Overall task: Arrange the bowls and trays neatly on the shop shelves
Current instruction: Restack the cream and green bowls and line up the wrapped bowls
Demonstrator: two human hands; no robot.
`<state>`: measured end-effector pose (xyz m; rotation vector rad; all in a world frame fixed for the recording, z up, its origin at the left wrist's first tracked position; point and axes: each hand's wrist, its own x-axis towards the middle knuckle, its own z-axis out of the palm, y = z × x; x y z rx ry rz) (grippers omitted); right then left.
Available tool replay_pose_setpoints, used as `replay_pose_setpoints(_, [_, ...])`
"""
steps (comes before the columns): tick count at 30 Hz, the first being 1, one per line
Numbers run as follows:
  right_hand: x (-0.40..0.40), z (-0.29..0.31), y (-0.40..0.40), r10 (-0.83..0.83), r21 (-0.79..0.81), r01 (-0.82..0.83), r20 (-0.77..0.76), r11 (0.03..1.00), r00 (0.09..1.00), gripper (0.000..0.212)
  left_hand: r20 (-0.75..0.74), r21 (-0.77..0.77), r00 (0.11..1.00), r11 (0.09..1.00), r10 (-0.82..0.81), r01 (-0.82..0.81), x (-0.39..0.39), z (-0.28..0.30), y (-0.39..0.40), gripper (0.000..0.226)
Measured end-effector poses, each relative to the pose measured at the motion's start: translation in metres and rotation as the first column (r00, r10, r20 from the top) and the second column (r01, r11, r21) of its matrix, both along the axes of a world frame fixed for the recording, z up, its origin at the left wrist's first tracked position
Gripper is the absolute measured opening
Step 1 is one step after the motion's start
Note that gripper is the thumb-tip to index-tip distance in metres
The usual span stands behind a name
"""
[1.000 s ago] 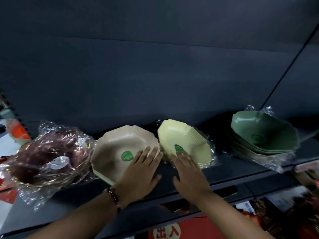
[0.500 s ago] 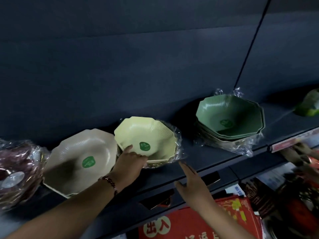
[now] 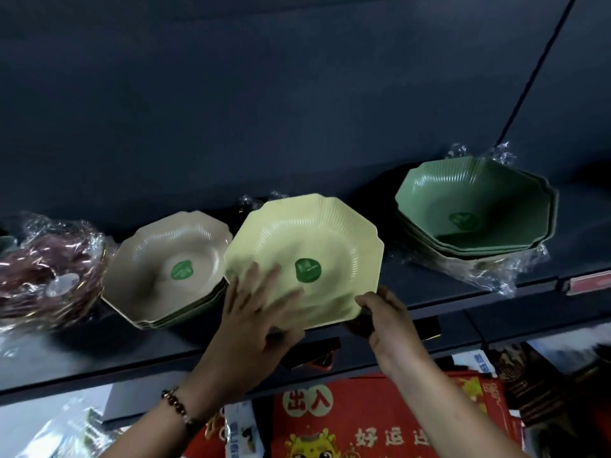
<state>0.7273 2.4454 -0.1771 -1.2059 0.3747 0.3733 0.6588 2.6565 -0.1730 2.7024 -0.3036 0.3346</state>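
With left hand fingers spread inside the yellow bowl and right hand pinching its rim, lower it level beside the beige stack

Matt ribbed yellow bowl; crinkly glossy clear wrap under green bowls.

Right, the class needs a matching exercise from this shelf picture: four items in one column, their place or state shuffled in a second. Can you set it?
1 yellow bowl
2 beige bowls
3 green bowls
4 dark red bundle

A stacked at the right, clear wrap around them
B far left, in clear wrap
C tilted, left hand and right hand on it
D stacked just left of the yellow bowl

Pairs: 1-C, 2-D, 3-A, 4-B
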Motion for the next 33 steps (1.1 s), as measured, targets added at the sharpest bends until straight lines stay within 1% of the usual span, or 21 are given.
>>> replay_pose_setpoints(1, [-0.003, -0.002, -0.005, -0.009, -0.016, 0.009, 0.008, 1.000, 1.000, 0.013, -0.071, -0.169, 0.994, 0.981, 0.081, -0.092, -0.005, 0.002, -0.001, 0.064])
replay_pose_setpoints(2, [-0.006, -0.006, -0.010, -0.020, -0.014, 0.020, 0.017, 1.000, 1.000, 0.015, -0.152, -0.383, 0.980, 0.907, 0.126, -0.176, -0.008, 0.006, -0.004, 0.075])
replay_pose_setpoints(3, [-0.008, -0.008, -0.016, -0.027, 0.004, 0.027, 0.020, 1.000, 0.999, 0.018, -0.219, -0.585, 0.965, 0.773, 0.142, -0.247, -0.010, 0.011, -0.008, 0.082])
replay_pose_setpoints(4, [-0.010, -0.010, -0.020, -0.034, 0.025, 0.034, 0.014, 0.999, 0.999, 0.019, -0.253, -0.742, 0.957, 0.606, 0.144, -0.288, -0.010, 0.014, -0.010, 0.086])
replay_pose_setpoints(5, [-0.012, -0.014, -0.025, -0.035, 0.036, 0.036, -0.005, 0.999, 0.999, 0.020, -0.278, -0.821, 0.949, 0.475, 0.152, -0.316, -0.009, 0.012, -0.012, 0.086])
replay_pose_setpoints(6, [-0.014, -0.018, -0.030, -0.036, 0.037, 0.037, -0.028, 0.999, 0.999, 0.019, -0.296, -0.856, 0.943, 0.395, 0.153, -0.333, -0.009, 0.011, -0.015, 0.083])
replay_pose_setpoints(8, [-0.018, -0.027, -0.037, -0.034, 0.041, 0.037, -0.074, 0.998, 0.997, 0.017, -0.328, -0.886, 0.936, 0.303, 0.129, -0.352, -0.009, 0.005, -0.021, 0.067])
replay_pose_setpoints(10, [-0.021, -0.034, -0.043, -0.043, 0.051, 0.048, -0.109, 0.998, 0.993, 0.013, -0.358, -0.893, 0.925, 0.243, 0.124, -0.378, -0.011, 0.000, -0.031, 0.051])
replay_pose_setpoints(11, [-0.023, -0.037, -0.046, -0.051, 0.062, 0.059, -0.126, 0.996, 0.991, 0.011, -0.359, -0.897, 0.927, 0.235, 0.108, -0.374, -0.013, -0.001, -0.037, 0.051])
replay_pose_setpoints(12, [-0.024, -0.039, -0.048, -0.061, 0.079, 0.073, -0.141, 0.994, 0.988, 0.010, -0.343, -0.900, 0.935, 0.253, 0.088, -0.354, -0.014, 0.001, -0.043, 0.054])
replay_pose_setpoints(16, [-0.026, -0.047, -0.052, -0.104, 0.132, 0.136, -0.222, 0.982, 0.969, 0.021, -0.290, -0.899, 0.957, 0.345, -0.002, -0.271, -0.014, 0.012, -0.058, 0.063])
replay_pose_setpoints(19, [-0.030, -0.050, -0.053, -0.113, 0.174, 0.160, -0.249, 0.972, 0.962, 0.025, -0.283, -0.881, 0.958, 0.407, -0.042, -0.242, -0.013, 0.016, -0.060, 0.075])
replay_pose_setpoints(20, [-0.031, -0.049, -0.053, -0.115, 0.175, 0.161, -0.248, 0.971, 0.962, 0.026, -0.291, -0.876, 0.956, 0.413, -0.043, -0.248, -0.013, 0.020, -0.061, 0.073])
replay_pose_setpoints(22, [-0.034, -0.046, -0.053, -0.117, 0.160, 0.157, -0.232, 0.975, 0.966, 0.026, -0.313, -0.861, 0.949, 0.430, -0.029, -0.271, -0.014, 0.025, -0.059, 0.060])
replay_pose_setpoints(25, [-0.034, -0.036, -0.053, -0.092, 0.144, 0.117, -0.173, 0.983, 0.981, 0.025, -0.365, -0.846, 0.931, 0.409, 0.022, -0.342, -0.015, 0.024, -0.047, 0.051])
replay_pose_setpoints(28, [-0.035, -0.022, -0.046, -0.046, 0.128, 0.060, -0.113, 0.990, 0.993, 0.023, -0.441, -0.825, 0.891, 0.342, 0.110, -0.450, -0.023, 0.020, -0.023, 0.046])
replay_pose_setpoints(30, [-0.039, -0.010, -0.039, 0.017, 0.086, -0.016, -0.007, 0.996, 1.000, 0.025, -0.494, -0.820, 0.860, 0.260, 0.129, -0.510, -0.027, 0.016, -0.008, 0.041])
replay_pose_setpoints(31, [-0.042, -0.002, -0.032, 0.067, 0.032, -0.069, 0.069, 0.997, 0.995, 0.028, -0.511, -0.819, 0.848, 0.219, 0.141, -0.530, -0.030, 0.015, 0.002, 0.039])
replay_pose_setpoints(33, [-0.046, 0.012, -0.015, 0.186, -0.132, -0.158, 0.235, 0.979, 0.954, 0.040, -0.537, -0.812, 0.825, 0.156, 0.174, -0.562, -0.034, 0.017, 0.020, 0.036])
